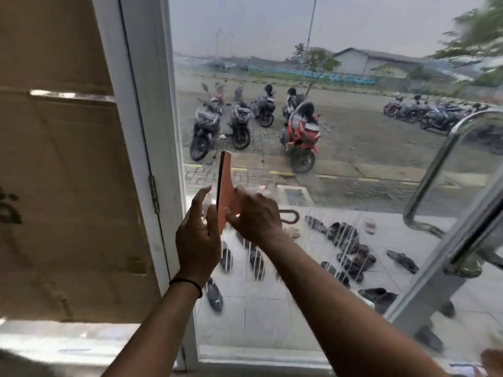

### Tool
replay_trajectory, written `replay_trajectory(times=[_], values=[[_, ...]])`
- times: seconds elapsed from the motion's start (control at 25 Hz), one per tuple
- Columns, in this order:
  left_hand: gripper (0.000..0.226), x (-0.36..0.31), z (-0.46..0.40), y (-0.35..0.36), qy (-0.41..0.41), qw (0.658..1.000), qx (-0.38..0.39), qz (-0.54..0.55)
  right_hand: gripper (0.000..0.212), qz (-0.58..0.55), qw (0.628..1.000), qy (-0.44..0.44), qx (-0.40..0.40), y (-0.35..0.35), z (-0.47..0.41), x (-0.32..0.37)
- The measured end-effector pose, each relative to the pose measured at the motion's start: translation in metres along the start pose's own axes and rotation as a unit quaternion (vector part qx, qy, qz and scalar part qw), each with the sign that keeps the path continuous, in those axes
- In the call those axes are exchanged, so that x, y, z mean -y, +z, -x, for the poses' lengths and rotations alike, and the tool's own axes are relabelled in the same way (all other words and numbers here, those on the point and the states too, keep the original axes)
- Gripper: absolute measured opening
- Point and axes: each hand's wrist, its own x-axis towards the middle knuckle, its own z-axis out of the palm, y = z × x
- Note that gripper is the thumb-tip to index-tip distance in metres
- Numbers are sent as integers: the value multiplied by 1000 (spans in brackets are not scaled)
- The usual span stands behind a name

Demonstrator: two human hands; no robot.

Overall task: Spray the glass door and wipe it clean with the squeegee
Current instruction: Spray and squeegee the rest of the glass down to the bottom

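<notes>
An orange squeegee (226, 186) with a black rubber blade stands upright against the glass door (353, 164), near the door's left edge. My right hand (255, 213) grips its handle, whose looped end (288, 216) sticks out to the right. My left hand (197, 232) touches the blade side with its index finger stretched up and its thumb by the orange body. Thin white streaks of liquid run down the glass below the hands. No spray bottle is in view.
The white door frame (160, 137) with a hinge (154, 194) runs down the left; beside it stand brown cardboard boxes (62, 170). A steel pull handle (451, 191) is mounted at the right. Outside are parked motorbikes (300, 134) and several shoes (351, 251).
</notes>
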Motion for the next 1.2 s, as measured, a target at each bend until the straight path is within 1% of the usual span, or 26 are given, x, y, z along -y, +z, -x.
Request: replay_trajectory(times=[0.12,0.2,0.32,0.36,0.52,0.6,0.68,0.76,0.84,0.92,1.08,1.2], values=[[39,-2,4,-5,-3,1000,-5,-28,41,-7,1000,-7,11,3,-2,-2],[37,2,4,-10,-12,999,-7,-36,39,11,1000,-6,17,7,-6,2],[37,15,5,-17,-17,1000,-12,-17,36,16,1000,6,2,19,-11,0],[36,21,5,-18,-14,1000,-13,-9,34,22,1000,5,-7,24,-12,1],[36,45,6,-3,1,1000,-24,9,31,34,996,-46,-76,44,-17,6],[36,58,7,6,-4,999,-30,35,34,39,993,-61,-96,54,-18,9],[35,71,11,13,14,997,-52,63,38,53,988,-78,-121,67,-17,6],[35,77,0,16,31,995,-63,69,42,64,987,-81,-120,63,-23,4],[35,91,-1,27,45,993,-93,63,44,81,984,-93,-129,72,-22,-3],[34,113,-4,43,74,988,-116,75,46,118,975,-109,-155,86,-26,-12],[35,134,-6,63,124,974,-170,81,50,214,941,-102,-240,92,-32,-15],[35,141,-7,71,137,967,-188,105,51,236,927,-95,-276,97,-22,-10]])
